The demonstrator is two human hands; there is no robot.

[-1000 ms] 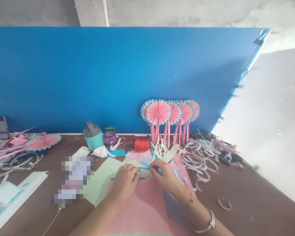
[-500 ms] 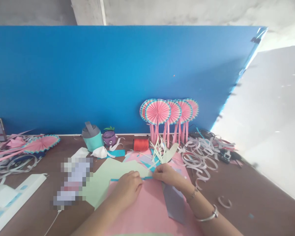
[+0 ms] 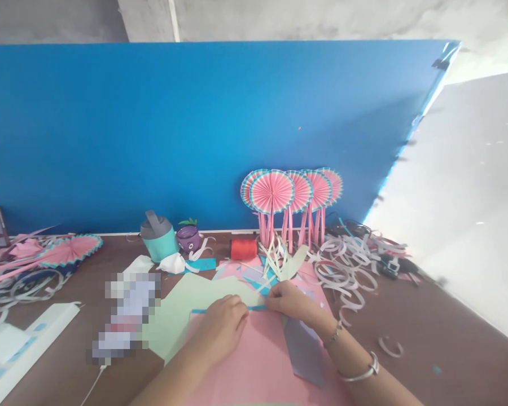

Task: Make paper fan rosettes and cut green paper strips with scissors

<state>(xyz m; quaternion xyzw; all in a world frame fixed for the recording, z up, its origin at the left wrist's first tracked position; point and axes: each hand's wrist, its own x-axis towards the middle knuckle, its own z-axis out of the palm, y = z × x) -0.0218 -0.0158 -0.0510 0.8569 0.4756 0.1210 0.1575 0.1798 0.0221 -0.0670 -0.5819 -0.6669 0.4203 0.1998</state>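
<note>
A sheet of pink paper (image 3: 254,361) lies in front of me, with a narrow blue paper strip (image 3: 198,311) along its far edge. My left hand (image 3: 226,321) rests on that edge, its fingers curled and pressed together on the pink paper. At the right end of the strip, my right hand (image 3: 285,299) is closed in a pinch; its fingertips are partly hidden. Pale green paper (image 3: 182,304) lies beyond the pink sheet and to its left. A grey-purple piece of paper (image 3: 305,352) lies under my right wrist.
Pink pleated paper fans (image 3: 272,193) stand against the blue partition (image 3: 152,129). A red thread spool (image 3: 243,248), a teal cup (image 3: 160,239) and a purple pot (image 3: 188,238) stand before it. Curled paper strips (image 3: 338,265) heap at the right. A power strip (image 3: 38,344) lies left.
The view has shifted very slightly. Both hands keep nearly the same place and pose at the far edge of the pink paper.
</note>
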